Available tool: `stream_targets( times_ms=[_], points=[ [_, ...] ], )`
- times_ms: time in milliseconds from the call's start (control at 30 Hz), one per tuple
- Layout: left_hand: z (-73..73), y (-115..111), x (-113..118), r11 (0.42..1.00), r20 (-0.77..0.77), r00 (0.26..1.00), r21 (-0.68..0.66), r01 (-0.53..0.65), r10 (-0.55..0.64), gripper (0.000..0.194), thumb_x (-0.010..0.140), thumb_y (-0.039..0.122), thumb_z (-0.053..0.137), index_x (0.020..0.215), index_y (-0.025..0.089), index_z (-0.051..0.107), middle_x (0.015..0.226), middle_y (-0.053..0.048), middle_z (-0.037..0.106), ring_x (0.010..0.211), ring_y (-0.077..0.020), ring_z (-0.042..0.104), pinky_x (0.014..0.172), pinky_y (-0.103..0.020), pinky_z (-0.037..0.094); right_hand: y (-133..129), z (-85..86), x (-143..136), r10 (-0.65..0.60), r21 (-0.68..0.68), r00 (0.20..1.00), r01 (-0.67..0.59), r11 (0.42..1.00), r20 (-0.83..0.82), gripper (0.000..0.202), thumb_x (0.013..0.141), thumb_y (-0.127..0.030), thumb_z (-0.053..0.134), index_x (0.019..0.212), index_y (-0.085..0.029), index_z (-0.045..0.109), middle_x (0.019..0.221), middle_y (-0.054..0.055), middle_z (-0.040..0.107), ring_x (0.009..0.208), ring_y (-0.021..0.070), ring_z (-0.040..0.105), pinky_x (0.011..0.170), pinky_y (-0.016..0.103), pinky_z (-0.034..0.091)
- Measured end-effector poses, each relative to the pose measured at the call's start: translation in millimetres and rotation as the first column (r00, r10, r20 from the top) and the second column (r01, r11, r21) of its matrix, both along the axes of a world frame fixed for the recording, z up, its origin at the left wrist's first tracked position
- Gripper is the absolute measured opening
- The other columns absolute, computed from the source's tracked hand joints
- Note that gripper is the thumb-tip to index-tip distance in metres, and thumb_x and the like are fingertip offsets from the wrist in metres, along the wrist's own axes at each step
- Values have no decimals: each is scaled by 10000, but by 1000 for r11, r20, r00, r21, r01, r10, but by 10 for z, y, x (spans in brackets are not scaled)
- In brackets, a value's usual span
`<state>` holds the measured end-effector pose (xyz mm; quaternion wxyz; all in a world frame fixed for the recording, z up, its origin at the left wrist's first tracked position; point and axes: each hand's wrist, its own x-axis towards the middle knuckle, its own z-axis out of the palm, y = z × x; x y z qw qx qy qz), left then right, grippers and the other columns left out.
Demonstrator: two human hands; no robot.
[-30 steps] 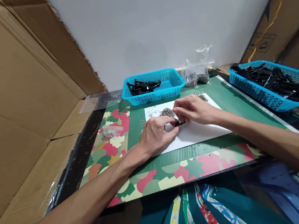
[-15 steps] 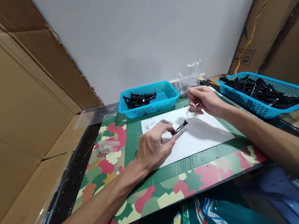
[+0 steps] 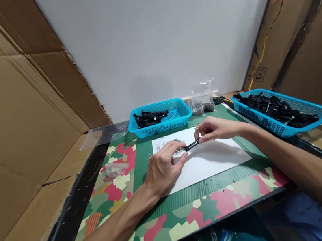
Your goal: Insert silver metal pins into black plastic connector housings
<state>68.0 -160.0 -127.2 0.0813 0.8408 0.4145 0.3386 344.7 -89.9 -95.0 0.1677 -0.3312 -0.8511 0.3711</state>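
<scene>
Between thumb and fingers, my left hand (image 3: 163,167) grips one end of a slim black part (image 3: 192,145), held just above a white sheet (image 3: 214,161). My right hand (image 3: 215,128) is closed at the part's other end, its fingertips against or very near it. A thin metal piece, perhaps a tool, shows at the right fingers; its full shape is too small to tell. Small metal pieces (image 3: 178,144) lie scattered on the sheet behind my left fingers.
Blue baskets of black parts stand at the back (image 3: 162,129) and right (image 3: 289,130). Plastic bags of small metal pieces (image 3: 207,103) lie between them. A clear bag (image 3: 116,169) rests on the patterned board (image 3: 179,230). Cardboard walls (image 3: 3,122) flank the table.
My right hand has come down and left to the black part's free end. My left hand still holds the part. The camera view has shifted slightly.
</scene>
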Motion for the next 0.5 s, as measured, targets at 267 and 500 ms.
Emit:
stream_targets(
  times_ms=[267, 500],
  points=[
    [-18, 12, -15, 998, -70, 997, -44, -37, 34, 295, 1039, 236, 557, 1296, 294, 690, 1312, 0, 717, 880, -168, 736, 771, -305, 591, 260, 152, 615, -758, 507, 647, 682, 528, -80, 148, 921, -241, 642, 939, -160, 764, 754, 56, 688, 672, 186, 580, 639, 294, 377],
    [-27, 18, -15, 1000, -38, 999, -14, 5, -5, 249, 1003, 175, 550, 1165, 258, 719, 1252, -9, 720, 804, -152, 718, 662, -283, 541, 215, 256, 1416, -989, 564, 63, 825, -23, -132, 285, 931, -397, 645, 998, -182, 819, 927, 192, 782, 872, 343, 720, 698, 376, 455]
  ],
)
